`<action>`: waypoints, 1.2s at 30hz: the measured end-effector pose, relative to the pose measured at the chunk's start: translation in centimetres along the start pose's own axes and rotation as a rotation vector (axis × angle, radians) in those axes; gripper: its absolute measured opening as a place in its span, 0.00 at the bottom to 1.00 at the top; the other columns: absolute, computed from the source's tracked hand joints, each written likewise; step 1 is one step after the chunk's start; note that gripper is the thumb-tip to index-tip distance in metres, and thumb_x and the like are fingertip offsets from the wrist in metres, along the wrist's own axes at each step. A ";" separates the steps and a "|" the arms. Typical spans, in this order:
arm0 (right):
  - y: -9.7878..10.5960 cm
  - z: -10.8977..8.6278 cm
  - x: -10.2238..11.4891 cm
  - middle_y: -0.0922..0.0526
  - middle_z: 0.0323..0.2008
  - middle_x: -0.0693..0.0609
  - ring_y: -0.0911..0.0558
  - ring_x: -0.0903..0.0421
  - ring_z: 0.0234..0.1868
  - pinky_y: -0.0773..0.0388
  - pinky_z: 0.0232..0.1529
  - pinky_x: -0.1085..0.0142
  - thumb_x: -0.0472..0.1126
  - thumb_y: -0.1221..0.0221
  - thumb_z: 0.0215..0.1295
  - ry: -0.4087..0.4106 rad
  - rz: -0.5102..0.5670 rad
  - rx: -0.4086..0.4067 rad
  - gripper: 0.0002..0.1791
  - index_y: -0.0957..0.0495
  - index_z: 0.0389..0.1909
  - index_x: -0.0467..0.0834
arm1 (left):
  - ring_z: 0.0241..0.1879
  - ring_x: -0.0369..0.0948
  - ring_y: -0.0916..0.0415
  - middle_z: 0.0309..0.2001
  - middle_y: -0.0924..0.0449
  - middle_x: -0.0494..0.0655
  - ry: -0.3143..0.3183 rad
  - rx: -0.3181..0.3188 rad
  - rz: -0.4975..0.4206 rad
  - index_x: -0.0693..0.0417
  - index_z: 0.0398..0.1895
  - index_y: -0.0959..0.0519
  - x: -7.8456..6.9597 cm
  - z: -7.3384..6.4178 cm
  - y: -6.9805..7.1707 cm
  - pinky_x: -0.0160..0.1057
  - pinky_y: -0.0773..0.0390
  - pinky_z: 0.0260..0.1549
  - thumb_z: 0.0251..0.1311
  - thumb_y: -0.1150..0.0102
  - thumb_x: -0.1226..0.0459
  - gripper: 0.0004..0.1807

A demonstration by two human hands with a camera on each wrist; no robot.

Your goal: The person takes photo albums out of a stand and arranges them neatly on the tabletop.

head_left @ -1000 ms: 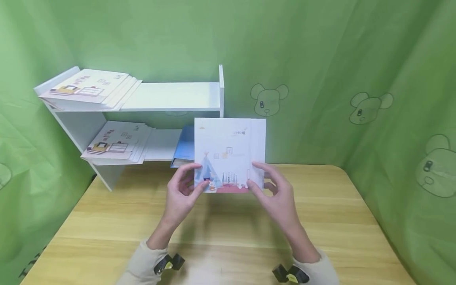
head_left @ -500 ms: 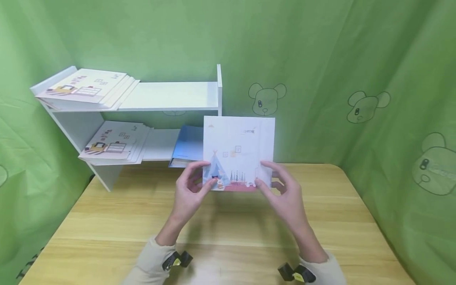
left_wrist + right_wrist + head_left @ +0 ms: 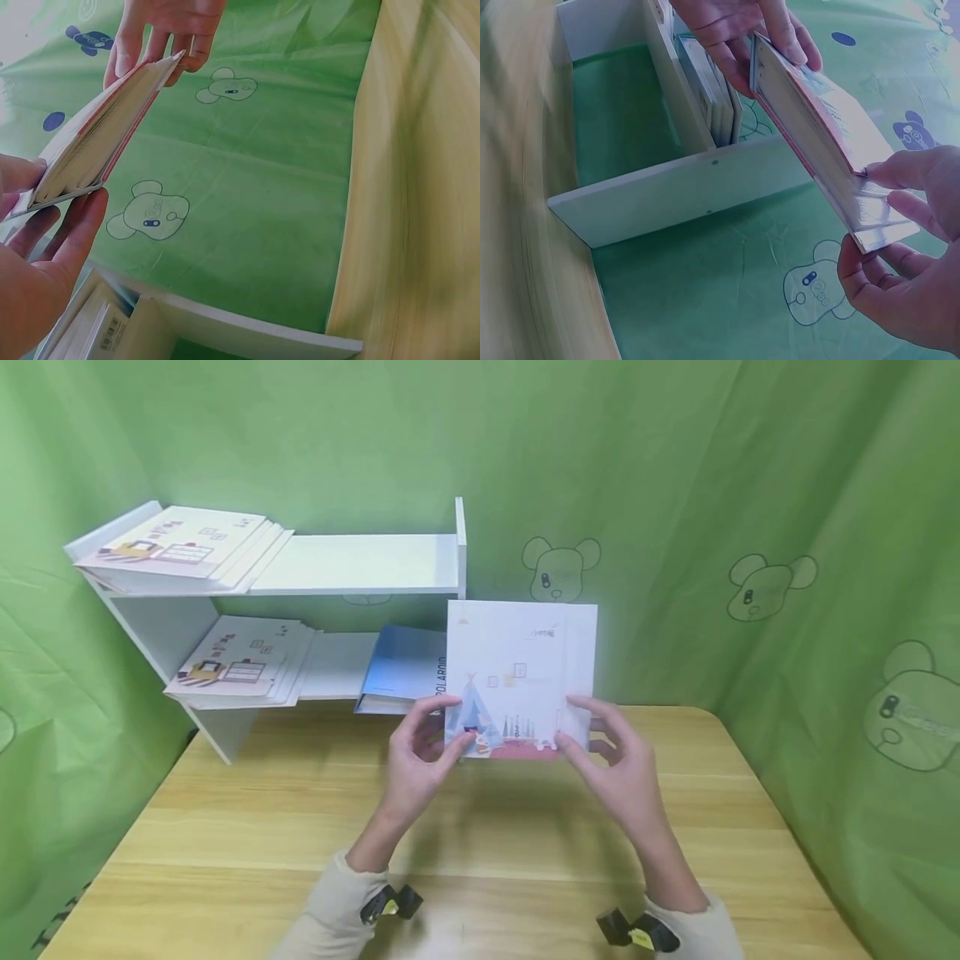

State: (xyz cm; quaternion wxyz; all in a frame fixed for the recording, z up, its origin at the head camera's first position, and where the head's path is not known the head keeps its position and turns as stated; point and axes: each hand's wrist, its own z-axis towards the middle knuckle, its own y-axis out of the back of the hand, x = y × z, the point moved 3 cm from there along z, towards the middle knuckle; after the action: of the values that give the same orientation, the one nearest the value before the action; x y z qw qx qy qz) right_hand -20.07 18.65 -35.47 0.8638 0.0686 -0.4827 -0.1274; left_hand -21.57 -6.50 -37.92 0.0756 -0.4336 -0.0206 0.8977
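A square white photo album (image 3: pixel 517 652), its cover printed with a blue tent and a pink floor, is held up above the table in front of the shelf's right end. My left hand (image 3: pixel 420 760) pinches its lower left edge, thumb on the front cover and fingers behind. At the lower right edge my right hand (image 3: pixel 618 768) grips it the same way. Both wrist views show the album from below, its page edges (image 3: pixel 105 124) visible between the covers. In the right wrist view the pages (image 3: pixel 817 127) stand slightly fanned.
A white two-tier shelf (image 3: pixel 352 560) stands at the table's back left. Similar albums lean in a stack (image 3: pixel 180 547) on the upper tier and in another stack (image 3: pixel 240 660) below. A blue album (image 3: pixel 401 664) lies at the lower right. Green curtain (image 3: pixel 660 485) surrounds the wooden table (image 3: pixel 300 802).
Both hands have moved to the right, carrying the album with them. More of the blue album on the lower tier now shows, including dark lettering on its side.
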 end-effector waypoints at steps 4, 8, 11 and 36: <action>0.5 0.1 -0.1 0.19 0.57 0.50 0.17 0.52 0.48 0.13 0.46 0.68 0.30 0.31 0.63 -0.003 -0.009 -0.004 0.26 0.20 0.62 0.45 | 0.49 0.52 0.17 0.57 0.24 0.60 -0.021 0.005 -0.021 0.64 0.60 0.26 0.3 0.1 -0.6 0.49 0.11 0.42 0.58 0.33 0.80 0.26; 1.1 0.1 -0.2 0.19 0.58 0.50 0.17 0.51 0.48 0.13 0.47 0.68 0.30 0.31 0.63 -0.012 -0.019 -0.011 0.26 0.21 0.62 0.45 | 0.50 0.53 0.17 0.56 0.23 0.59 -0.032 0.010 -0.027 0.64 0.60 0.26 0.4 0.3 -1.2 0.50 0.12 0.45 0.58 0.34 0.80 0.26; 1.5 0.1 -0.3 0.19 0.58 0.50 0.17 0.52 0.48 0.14 0.47 0.69 0.30 0.31 0.63 -0.020 -0.023 -0.014 0.26 0.21 0.62 0.45 | 0.51 0.53 0.17 0.56 0.22 0.57 -0.031 0.013 -0.017 0.63 0.61 0.26 0.6 0.4 -1.6 0.49 0.12 0.45 0.60 0.34 0.78 0.25; 4.0 0.6 -1.4 0.19 0.59 0.48 0.18 0.55 0.48 0.15 0.46 0.72 0.32 0.30 0.63 -0.038 -0.109 -0.029 0.27 0.21 0.63 0.45 | 0.51 0.54 0.16 0.58 0.21 0.55 0.022 -0.030 -0.006 0.57 0.61 0.23 2.6 0.8 -4.4 0.46 0.11 0.43 0.61 0.31 0.73 0.24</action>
State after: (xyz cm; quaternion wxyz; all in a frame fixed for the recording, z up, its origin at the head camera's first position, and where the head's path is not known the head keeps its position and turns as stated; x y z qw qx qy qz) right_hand -20.70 22.84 -35.32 0.8471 0.0797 -0.4927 -0.1825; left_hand -23.31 -1.73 -38.99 0.0722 -0.4443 -0.0346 0.8923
